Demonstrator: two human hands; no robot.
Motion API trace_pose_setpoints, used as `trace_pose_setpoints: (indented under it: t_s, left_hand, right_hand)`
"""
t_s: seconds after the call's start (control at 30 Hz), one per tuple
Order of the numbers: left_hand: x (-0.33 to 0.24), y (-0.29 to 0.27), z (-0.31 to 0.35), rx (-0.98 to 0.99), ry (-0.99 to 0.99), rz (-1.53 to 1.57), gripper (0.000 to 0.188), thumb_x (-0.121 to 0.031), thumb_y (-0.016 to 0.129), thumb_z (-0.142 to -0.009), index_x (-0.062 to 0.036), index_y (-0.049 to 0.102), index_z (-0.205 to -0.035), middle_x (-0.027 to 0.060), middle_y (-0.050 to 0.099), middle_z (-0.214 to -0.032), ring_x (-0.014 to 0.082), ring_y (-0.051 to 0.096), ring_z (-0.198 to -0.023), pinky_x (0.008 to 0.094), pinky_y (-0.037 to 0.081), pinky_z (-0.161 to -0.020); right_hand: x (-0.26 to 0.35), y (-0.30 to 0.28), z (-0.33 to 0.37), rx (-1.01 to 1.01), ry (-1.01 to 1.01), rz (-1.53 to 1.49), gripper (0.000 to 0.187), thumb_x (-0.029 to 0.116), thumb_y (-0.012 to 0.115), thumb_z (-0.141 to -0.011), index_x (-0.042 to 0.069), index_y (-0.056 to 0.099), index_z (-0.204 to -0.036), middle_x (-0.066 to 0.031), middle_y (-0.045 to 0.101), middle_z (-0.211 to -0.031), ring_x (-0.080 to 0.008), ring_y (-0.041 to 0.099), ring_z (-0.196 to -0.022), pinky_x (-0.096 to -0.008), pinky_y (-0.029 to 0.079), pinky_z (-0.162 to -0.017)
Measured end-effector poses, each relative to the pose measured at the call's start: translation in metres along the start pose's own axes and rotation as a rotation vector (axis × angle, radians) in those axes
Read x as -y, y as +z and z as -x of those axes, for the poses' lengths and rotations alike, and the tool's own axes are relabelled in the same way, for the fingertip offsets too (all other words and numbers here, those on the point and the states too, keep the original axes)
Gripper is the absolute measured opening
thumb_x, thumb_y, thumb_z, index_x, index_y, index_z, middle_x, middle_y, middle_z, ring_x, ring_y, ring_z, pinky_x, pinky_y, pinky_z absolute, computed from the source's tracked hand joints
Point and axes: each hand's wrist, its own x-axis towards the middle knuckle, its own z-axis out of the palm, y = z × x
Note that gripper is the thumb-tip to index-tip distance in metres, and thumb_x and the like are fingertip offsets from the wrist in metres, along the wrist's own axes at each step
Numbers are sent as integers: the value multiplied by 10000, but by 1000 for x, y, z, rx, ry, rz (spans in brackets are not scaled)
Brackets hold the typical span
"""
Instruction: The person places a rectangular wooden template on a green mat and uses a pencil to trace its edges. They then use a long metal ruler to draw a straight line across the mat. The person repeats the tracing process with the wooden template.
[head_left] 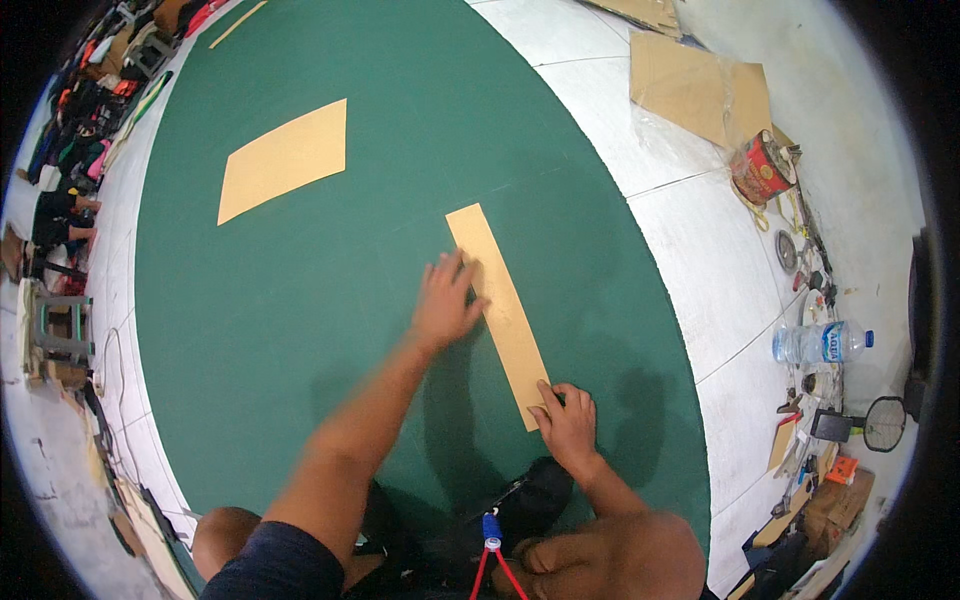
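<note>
1. Two hands of mine are at the tan strip, which lies near the middle of the green mat. My left hand is blurred, fingers spread at the strip's left edge; my right hand has thumb and fingers at its near end, pinching or merely pressing, I can't tell.
2. If my left hand drags sideways, I reckon the strip could skid, since it seems loose on the mat.
3. Raising just one end could crease it: it looks long and thin.
4. Beyond the mat's right edge is a red tin, its contents hidden from me.
5. Nearer along that edge is a clear bottle; how full, I can't tell.
6. Off the mat's near right corner, a brown box has something orange on or in it.
</note>
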Motion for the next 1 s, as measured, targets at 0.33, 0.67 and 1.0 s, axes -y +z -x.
trace_pose_setpoints:
  t_s: [0.33,0.67,1.0]
  left_hand:
    - [37,-27,-53,173,-46,-21,812,-543,692,-929,-68,426,-1531,194,306,-1657,395,317,-1526,499,311,-1237]
    - [28,-42,-56,189,-94,-18,796,-486,749,-900,-79,448,-1515,171,354,-1637,363,368,-1504,480,345,-1226]
    - [33,-35,-59,193,-87,-36,835,-508,746,-897,-78,426,-1537,191,334,-1648,397,399,-1476,484,383,-1201]
  right_hand:
    - [-4,7,-3,-7,58,3,472,327,719,-937,159,651,-1373,-100,578,-1139,-314,550,-1055,-473,454,-890]
    - [-2,4,-6,27,75,8,476,327,712,-943,161,643,-1385,-105,566,-1137,-310,542,-1051,-470,447,-890]
    - [-2,6,-6,21,70,45,487,322,717,-941,156,635,-1392,-107,569,-1119,-314,546,-1028,-467,453,-876]
